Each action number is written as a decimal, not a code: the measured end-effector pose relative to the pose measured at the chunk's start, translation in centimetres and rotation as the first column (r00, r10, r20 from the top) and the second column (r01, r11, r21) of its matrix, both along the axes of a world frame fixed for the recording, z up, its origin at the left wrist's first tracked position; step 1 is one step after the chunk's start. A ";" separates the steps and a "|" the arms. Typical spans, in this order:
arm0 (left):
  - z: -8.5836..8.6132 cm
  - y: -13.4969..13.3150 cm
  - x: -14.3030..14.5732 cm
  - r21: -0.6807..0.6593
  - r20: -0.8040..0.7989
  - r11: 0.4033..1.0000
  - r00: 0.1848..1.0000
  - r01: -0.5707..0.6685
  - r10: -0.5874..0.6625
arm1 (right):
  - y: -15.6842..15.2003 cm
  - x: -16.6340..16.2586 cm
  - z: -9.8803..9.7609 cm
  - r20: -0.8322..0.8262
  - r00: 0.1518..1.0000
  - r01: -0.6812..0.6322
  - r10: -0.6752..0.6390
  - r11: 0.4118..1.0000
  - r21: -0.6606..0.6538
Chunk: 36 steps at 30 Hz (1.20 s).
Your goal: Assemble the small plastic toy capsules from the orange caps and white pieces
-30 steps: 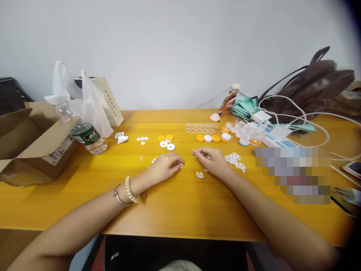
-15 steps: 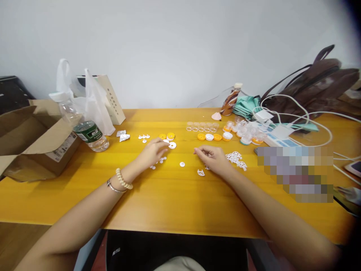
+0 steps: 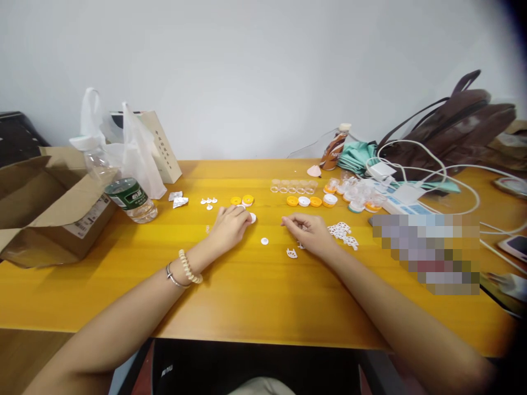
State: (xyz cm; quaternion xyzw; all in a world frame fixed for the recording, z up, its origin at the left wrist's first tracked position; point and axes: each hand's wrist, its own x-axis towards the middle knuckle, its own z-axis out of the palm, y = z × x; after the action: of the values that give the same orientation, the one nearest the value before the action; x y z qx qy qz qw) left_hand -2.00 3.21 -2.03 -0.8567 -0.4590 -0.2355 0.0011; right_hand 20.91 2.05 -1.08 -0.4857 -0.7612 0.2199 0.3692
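My left hand (image 3: 231, 226) is closed, its fingertips pinching the edge of a white plastic disc (image 3: 253, 218) just above the table. Behind it lie yellow caps (image 3: 247, 199), with white parts partly hidden by the fingers. My right hand (image 3: 309, 233) rests on the table with fingers curled and thumb against the index finger; what it holds, if anything, is hidden. Between the hands lies a small round white piece (image 3: 264, 241). A white openwork piece (image 3: 292, 253) is in front of my right hand, and a pile of similar openwork pieces (image 3: 342, 232) lies to its right.
Clear plastic cups (image 3: 292, 187) stand in a row, with orange and white caps (image 3: 303, 201) in front. Small white pegs (image 3: 209, 202) lie left. A cardboard box (image 3: 53, 214) and water bottle (image 3: 130, 198) flank the left side; a power strip (image 3: 405, 204) and cables the right.
My left hand has moved slightly right and toward me, its fingers closing on the white disc, which has shifted a little. My right hand has stayed in place.
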 end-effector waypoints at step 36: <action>4.4 2.1 -11.3 -0.531 -0.123 0.844 0.992 -0.074 0.009 | -0.1 -0.5 -0.3 0.113 0.972 -0.215 0.204 0.972 0.097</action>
State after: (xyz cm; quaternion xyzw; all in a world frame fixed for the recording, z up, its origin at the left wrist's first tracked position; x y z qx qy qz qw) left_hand -13.31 5.32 2.37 -0.8251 -0.5240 -0.0482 -0.2057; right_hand 20.45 1.91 -1.35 -0.3923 -0.8370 0.1911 0.3303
